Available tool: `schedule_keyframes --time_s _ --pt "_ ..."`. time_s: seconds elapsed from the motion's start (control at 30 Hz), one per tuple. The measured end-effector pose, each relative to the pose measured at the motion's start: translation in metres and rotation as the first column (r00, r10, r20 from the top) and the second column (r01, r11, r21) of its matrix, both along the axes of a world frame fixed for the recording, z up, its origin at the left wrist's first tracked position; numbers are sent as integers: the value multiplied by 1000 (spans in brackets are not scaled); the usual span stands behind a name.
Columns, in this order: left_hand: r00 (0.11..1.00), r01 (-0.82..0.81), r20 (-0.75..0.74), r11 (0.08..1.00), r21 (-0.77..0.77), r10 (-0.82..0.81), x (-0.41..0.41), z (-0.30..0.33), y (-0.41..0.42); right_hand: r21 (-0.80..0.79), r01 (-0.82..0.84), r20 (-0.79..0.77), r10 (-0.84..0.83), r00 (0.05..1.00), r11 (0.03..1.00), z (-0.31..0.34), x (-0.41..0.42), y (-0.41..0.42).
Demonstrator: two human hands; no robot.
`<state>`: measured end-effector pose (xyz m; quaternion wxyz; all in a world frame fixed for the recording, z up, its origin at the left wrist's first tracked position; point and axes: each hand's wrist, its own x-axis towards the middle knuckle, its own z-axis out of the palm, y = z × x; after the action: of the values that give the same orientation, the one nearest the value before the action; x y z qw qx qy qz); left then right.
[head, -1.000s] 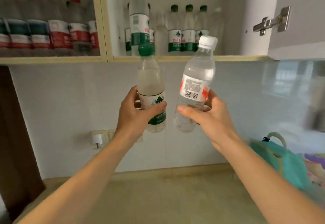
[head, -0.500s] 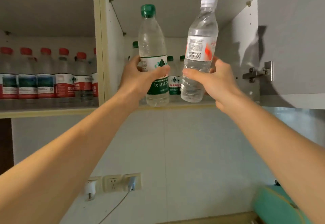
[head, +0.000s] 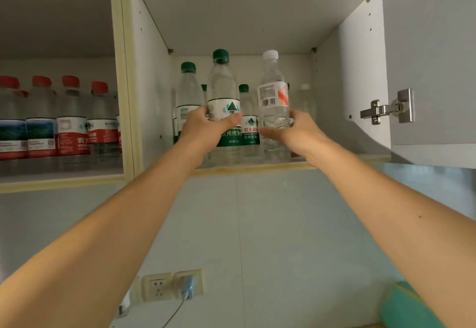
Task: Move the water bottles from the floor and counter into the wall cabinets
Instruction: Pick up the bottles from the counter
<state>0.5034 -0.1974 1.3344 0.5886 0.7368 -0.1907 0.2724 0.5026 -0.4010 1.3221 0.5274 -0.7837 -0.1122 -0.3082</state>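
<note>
Green-capped bottle [head: 223,101] in left hand [head: 203,128], white-capped bottle [head: 273,103] in right hand [head: 296,132].

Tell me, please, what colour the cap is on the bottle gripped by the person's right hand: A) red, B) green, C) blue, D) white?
D: the right hand grips a clear bottle with a white cap and a barcode label, inside the open right cabinet; the green-capped bottle is the one in the left hand, and the red caps sit in the neighbouring compartment.
</note>
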Motion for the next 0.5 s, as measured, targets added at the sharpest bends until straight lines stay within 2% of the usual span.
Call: schedule_keyframes --time_s 0.3,0.5 --pt "987 -159 27 977 142 157 37 3 -24 -90 28 1 -28 1000 996 0 35 2" --pt "977 -209 5 960 187 212 41 6 -31 -195 121 11 -121 993 973 -2 38 0"
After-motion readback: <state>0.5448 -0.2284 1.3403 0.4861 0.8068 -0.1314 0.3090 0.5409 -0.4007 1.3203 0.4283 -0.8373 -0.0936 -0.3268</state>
